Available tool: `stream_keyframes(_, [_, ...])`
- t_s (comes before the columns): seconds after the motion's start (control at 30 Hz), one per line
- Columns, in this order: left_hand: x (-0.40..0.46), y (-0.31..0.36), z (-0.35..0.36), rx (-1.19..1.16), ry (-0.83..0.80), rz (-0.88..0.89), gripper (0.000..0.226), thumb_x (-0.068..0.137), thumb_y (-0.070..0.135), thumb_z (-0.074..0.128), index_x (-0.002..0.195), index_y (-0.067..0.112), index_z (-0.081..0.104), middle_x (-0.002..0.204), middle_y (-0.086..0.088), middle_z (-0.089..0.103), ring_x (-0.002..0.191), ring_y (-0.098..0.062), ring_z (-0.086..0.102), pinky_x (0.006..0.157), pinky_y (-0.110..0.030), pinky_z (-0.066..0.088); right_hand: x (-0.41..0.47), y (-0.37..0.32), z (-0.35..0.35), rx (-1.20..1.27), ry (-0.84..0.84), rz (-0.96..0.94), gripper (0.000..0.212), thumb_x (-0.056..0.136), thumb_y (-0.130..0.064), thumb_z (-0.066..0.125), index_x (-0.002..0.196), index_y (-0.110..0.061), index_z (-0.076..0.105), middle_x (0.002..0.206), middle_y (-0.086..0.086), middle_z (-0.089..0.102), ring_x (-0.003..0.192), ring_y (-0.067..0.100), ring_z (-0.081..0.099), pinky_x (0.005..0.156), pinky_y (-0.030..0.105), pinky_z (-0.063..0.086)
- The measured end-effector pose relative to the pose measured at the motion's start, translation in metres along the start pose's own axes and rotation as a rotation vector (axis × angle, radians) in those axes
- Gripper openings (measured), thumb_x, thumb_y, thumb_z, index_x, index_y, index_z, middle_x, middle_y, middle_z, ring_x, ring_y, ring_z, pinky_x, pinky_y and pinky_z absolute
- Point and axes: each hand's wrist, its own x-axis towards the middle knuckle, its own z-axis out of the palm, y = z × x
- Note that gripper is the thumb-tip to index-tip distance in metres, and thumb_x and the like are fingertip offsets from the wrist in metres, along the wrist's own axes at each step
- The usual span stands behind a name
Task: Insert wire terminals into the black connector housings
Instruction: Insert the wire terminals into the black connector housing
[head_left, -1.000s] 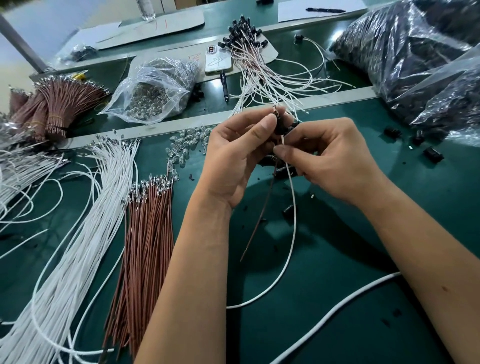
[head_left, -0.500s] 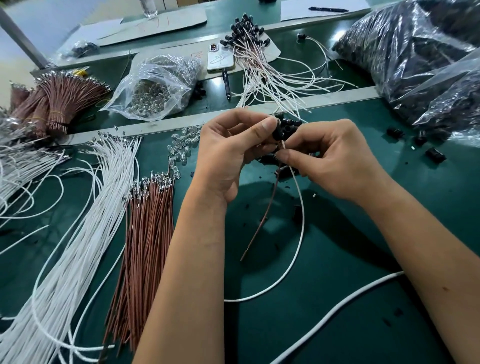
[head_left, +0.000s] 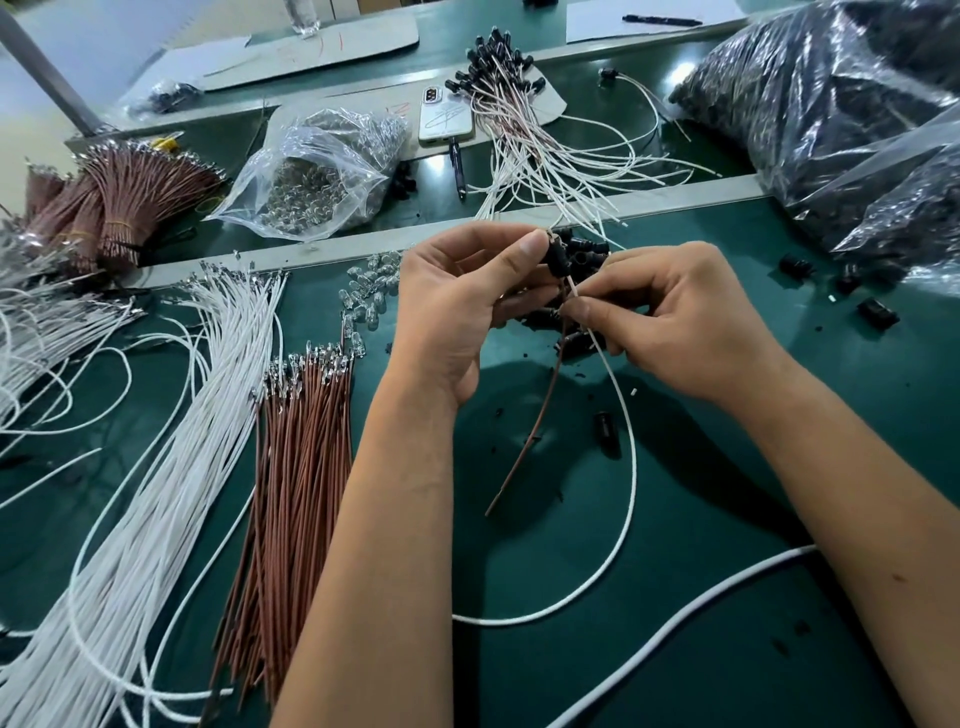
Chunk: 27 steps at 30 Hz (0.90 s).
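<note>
Head view: left hand (head_left: 457, 306) pinched black housing (head_left: 559, 258) above tabletop (head_left: 675, 597), right hand (head_left: 680, 317) pinched limp white wire (head_left: 626, 441) just below it; judged light, best gripped near the terminal.

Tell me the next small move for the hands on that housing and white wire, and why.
Probably the right hand should push the white wire further up into the black housing. The left hand pinches the housing upright; the right pinches the wire just below it, and a short bare stretch shows between them. The brown wire already hangs from the housing.
</note>
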Motion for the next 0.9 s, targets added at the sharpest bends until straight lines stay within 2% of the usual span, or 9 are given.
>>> stream_keyframes(0.1, [-0.0001,0.0002,0.0004,0.023,-0.015,0.041,0.014,0.088,-0.002,0.071,0.08,0.008,0.075,0.079,-0.012,0.075,0.069,-0.022,0.071,0.066,-0.031,0.06,-0.0003,0.002,-0.0007,-0.007,0.018,0.002,0.005,0.09,-0.014,0.082,0.086,-0.017,0.082,0.068,-0.01,0.07,0.056,0.003,0.059,0.059,0.02,0.045])
stream_keyframes(0.23, [-0.0008,-0.0006,0.0022,0.106,-0.041,0.093,0.008,0.086,-0.004,0.074,0.082,0.004,0.073,0.077,-0.013,0.073,0.069,-0.025,0.07,0.066,-0.033,0.06,-0.0009,0.0038,-0.0001,-0.012,0.026,-0.002,0.004,0.088,-0.018,0.084,0.085,-0.016,0.082,0.072,0.0,0.074,0.058,0.007,0.061,0.057,0.031,0.05])
stream_keyframes(0.33, [-0.0025,-0.0018,0.004,0.147,-0.057,0.138,0.008,0.084,-0.006,0.075,0.082,0.002,0.073,0.078,-0.013,0.073,0.071,-0.026,0.07,0.068,-0.034,0.062,-0.0006,0.0065,-0.0006,0.012,0.026,0.006,0.004,0.087,-0.02,0.084,0.086,-0.016,0.082,0.073,0.0,0.075,0.06,0.009,0.064,0.059,0.032,0.052])
stream_keyframes(0.47, [-0.0038,-0.0024,0.0058,0.177,-0.084,0.213,0.01,0.084,-0.006,0.075,0.082,0.004,0.073,0.079,-0.016,0.074,0.072,-0.027,0.07,0.069,-0.039,0.062,-0.0006,0.0061,0.0017,0.047,0.054,0.001,0.012,0.086,-0.027,0.084,0.091,-0.016,0.081,0.078,0.005,0.076,0.068,0.032,0.069,0.062,0.046,0.056])
stream_keyframes(0.5, [-0.0039,-0.0028,0.0061,0.176,-0.09,0.224,0.011,0.085,-0.006,0.075,0.082,0.004,0.073,0.079,-0.016,0.074,0.072,-0.027,0.07,0.07,-0.042,0.062,-0.0005,0.005,0.002,0.047,0.069,-0.015,0.012,0.087,-0.027,0.084,0.09,-0.016,0.08,0.079,0.002,0.076,0.068,0.03,0.069,0.062,0.045,0.055])
stream_keyframes(0.57, [-0.0035,-0.0029,0.0061,0.18,-0.101,0.243,0.012,0.085,-0.006,0.074,0.083,0.005,0.074,0.081,-0.013,0.075,0.074,-0.027,0.07,0.073,-0.048,0.061,0.0002,0.0036,0.0012,0.088,0.071,-0.058,0.005,0.088,-0.02,0.083,0.086,-0.021,0.079,0.075,-0.009,0.072,0.061,0.01,0.063,0.057,0.029,0.049])
stream_keyframes(0.63, [-0.0032,-0.0031,0.0064,0.176,-0.111,0.25,0.011,0.084,-0.006,0.075,0.085,0.005,0.075,0.083,-0.013,0.076,0.077,-0.029,0.071,0.075,-0.051,0.061,0.0007,0.0045,0.0006,0.128,0.072,-0.068,0.014,0.088,-0.013,0.083,0.083,-0.024,0.076,0.072,-0.013,0.068,0.056,0.0,0.058,0.055,0.015,0.042])
stream_keyframes(0.8, [-0.0031,-0.0035,0.0073,0.117,-0.129,0.251,0.014,0.083,-0.01,0.073,0.089,0.002,0.073,0.085,-0.013,0.075,0.081,-0.028,0.072,0.074,-0.038,0.062,-0.0004,0.0033,0.0005,0.161,0.067,-0.058,0.004,0.088,-0.01,0.082,0.087,-0.01,0.079,0.074,-0.007,0.068,0.054,-0.001,0.056,0.054,0.013,0.041])
stream_keyframes(0.9, [-0.0029,-0.0036,0.0073,0.098,-0.129,0.253,0.016,0.083,-0.012,0.071,0.09,0.002,0.073,0.087,-0.015,0.073,0.084,-0.03,0.07,0.077,-0.041,0.062,-0.0002,0.0018,0.0006,0.179,0.078,-0.063,0.005,0.087,-0.013,0.083,0.085,-0.013,0.078,0.073,0.0,0.067,0.053,0.0,0.054,0.052,0.015,0.04])
